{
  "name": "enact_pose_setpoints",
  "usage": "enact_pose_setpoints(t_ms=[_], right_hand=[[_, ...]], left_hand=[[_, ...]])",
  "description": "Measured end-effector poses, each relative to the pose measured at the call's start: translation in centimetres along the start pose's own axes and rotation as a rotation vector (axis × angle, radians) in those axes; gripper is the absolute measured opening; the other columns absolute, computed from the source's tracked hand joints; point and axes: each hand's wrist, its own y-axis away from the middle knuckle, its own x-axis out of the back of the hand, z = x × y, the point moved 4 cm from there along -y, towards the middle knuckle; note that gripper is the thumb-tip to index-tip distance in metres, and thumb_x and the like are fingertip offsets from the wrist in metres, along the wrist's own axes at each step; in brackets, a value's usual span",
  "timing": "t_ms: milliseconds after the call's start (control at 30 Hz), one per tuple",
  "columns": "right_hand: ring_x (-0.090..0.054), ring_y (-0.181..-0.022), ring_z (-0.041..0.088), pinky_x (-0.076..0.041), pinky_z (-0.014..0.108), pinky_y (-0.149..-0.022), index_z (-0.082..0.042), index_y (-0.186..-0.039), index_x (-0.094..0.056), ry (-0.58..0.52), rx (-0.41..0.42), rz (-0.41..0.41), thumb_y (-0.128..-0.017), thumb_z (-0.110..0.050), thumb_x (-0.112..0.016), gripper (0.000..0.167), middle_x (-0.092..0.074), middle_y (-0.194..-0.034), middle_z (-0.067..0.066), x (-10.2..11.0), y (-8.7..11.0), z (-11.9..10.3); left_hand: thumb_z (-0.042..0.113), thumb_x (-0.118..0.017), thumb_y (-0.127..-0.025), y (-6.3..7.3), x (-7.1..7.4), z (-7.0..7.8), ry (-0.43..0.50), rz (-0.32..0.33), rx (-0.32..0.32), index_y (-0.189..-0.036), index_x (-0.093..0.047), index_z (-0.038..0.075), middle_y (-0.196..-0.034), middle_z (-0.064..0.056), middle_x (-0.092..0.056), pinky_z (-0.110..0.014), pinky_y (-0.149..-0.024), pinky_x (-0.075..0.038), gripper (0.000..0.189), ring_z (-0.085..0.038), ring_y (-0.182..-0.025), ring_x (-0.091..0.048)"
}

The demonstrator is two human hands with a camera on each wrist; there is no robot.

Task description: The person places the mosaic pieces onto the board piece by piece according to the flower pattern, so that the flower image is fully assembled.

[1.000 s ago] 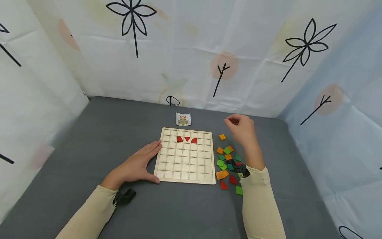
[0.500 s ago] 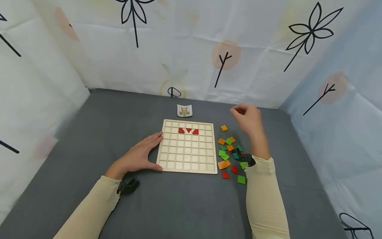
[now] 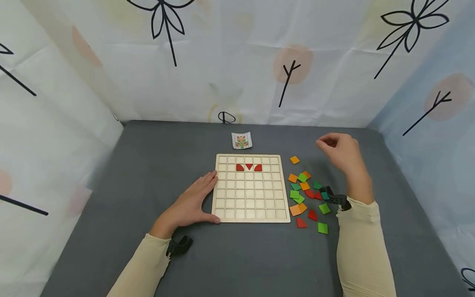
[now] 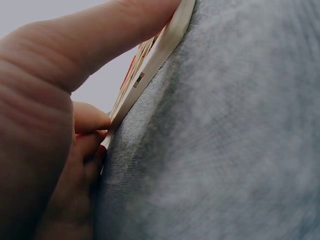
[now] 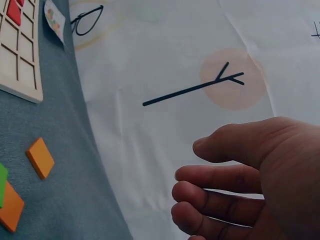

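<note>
A wooden grid board (image 3: 250,194) lies flat, with three red pieces (image 3: 249,166) set in one row near its far side. My left hand (image 3: 189,204) steadies its left side, fingertips at the edge and thumb at the near corner. In the left wrist view the thumb (image 4: 100,40) overlaps the board's rim (image 4: 165,50). My right hand (image 3: 345,154) hovers beyond the loose pieces, right of the board. Its fingers are loosely bent, and the right wrist view shows nothing between thumb (image 5: 225,142) and fingers.
Several loose orange, green, teal and red pieces (image 3: 295,160) are scattered right of the board, some near the right wrist's black strap (image 3: 335,199). A small pattern card (image 3: 241,141) lies behind the board. Patterned cloth walls (image 3: 259,74) enclose the grey table (image 3: 267,260).
The head view has shifted, so everything sits further right in it. My right hand has drifted right, away from the board, uncovering some red pieces. My left hand stays at the board.
</note>
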Motion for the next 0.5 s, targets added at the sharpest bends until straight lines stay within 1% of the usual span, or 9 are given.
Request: enact_pose_setpoints(t_ms=[67,133,233,300,400,500], right_hand=[[-0.063,-0.112,0.041,-0.053,0.060,-0.090,0.000,-0.132,-0.074,0.009,-0.002,0.004,-0.112,-0.036,-0.061,0.042,-0.071,-0.127,0.024,1.1,-0.2,0.5],[-0.063,-0.112,0.040,-0.053,0.058,-0.090,-0.001,-0.132,-0.074,0.001,-0.003,-0.001,-0.112,-0.037,-0.061,0.043,-0.071,-0.127,0.023,1.7,-0.3,0.7],[-0.064,-0.110,0.037,-0.053,0.055,-0.089,-0.002,-0.132,-0.075,-0.019,0.005,-0.004,-0.112,-0.038,-0.062,0.043,-0.072,-0.126,0.021,1.7,-0.3,0.8],[-0.065,-0.108,0.035,-0.053,0.052,-0.088,-0.004,-0.131,-0.076,-0.033,0.016,-0.012,-0.111,-0.039,-0.063,0.042,-0.073,-0.125,0.019,1.4,-0.5,0.9],[-0.066,-0.106,0.035,-0.053,0.052,-0.087,-0.004,-0.130,-0.076,-0.042,0.037,-0.052,-0.111,-0.038,-0.064,0.041,-0.074,-0.123,0.019,1.1,-1.1,1.6],[-0.067,-0.106,0.035,-0.054,0.052,-0.087,-0.003,-0.130,-0.076,-0.034,0.039,-0.102,-0.111,-0.036,-0.064,0.039,-0.074,-0.122,0.019,1.2,-1.7,3.2]], left_hand=[[0.062,-0.093,-0.080,-0.7,-0.4,0.2,0.007,0.005,0.001,-0.174,-0.021,0.005,-0.181,-0.008,-0.012,-0.060,-0.131,-0.017,0.131,-0.034,-0.165,-0.012],[0.063,-0.092,-0.079,-1.0,-0.6,0.2,0.010,0.005,0.014,-0.174,-0.021,0.006,-0.182,-0.006,-0.012,-0.061,-0.130,-0.017,0.132,-0.034,-0.165,-0.012],[0.069,-0.090,-0.078,-0.7,-0.8,-0.3,0.008,-0.006,0.048,-0.174,-0.020,0.009,-0.182,-0.003,-0.010,-0.061,-0.130,-0.017,0.134,-0.033,-0.166,-0.010],[0.071,-0.089,-0.078,-0.4,-0.7,-0.6,-0.001,-0.006,0.054,-0.175,-0.019,0.009,-0.182,-0.003,-0.009,-0.061,-0.130,-0.017,0.134,-0.033,-0.166,-0.010],[0.075,-0.086,-0.078,-0.1,-0.5,-0.6,-0.025,0.005,0.044,-0.175,-0.019,0.011,-0.182,-0.001,-0.010,-0.060,-0.129,-0.018,0.134,-0.032,-0.166,-0.011],[0.077,-0.084,-0.078,-0.3,-0.7,-0.2,-0.041,0.027,0.013,-0.175,-0.022,0.011,-0.182,-0.002,-0.012,-0.063,-0.127,-0.022,0.132,-0.032,-0.165,-0.014]])
